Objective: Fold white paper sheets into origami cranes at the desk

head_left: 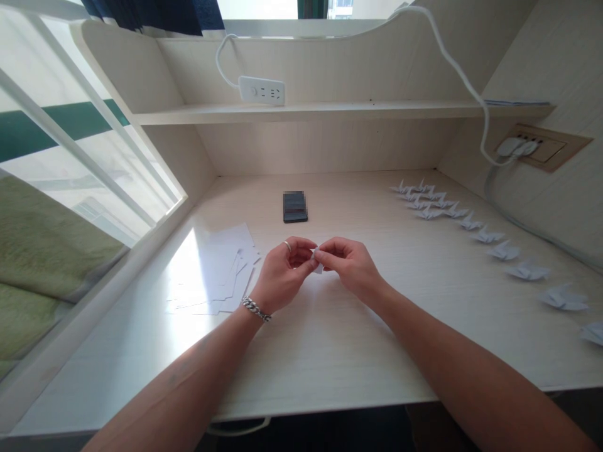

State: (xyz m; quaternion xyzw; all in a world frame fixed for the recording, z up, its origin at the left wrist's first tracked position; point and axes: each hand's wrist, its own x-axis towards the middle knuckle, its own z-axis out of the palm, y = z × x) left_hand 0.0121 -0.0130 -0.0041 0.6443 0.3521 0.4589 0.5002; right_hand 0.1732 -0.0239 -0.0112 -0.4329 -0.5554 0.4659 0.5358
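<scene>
Between my two hands, above the middle of the desk, is a small folded piece of white paper (319,269), mostly covered by fingers. My left hand (286,271), with a ring and a chain bracelet, pinches it from the left. From the other side my right hand (349,260) grips it between thumb and forefinger. The fingertips of both hands nearly meet at the paper. Its exact folded shape is hidden. Left of my left hand lies a loose spread of white paper sheets (221,263), partly in bright sunlight.
Several folded paper cranes (503,250) stand in rows along the desk's right side. Behind my hands lies a dark phone-like object (294,207). A power strip (261,90) rests on the shelf (330,113); its white cable (452,59) runs to a wall socket (546,147).
</scene>
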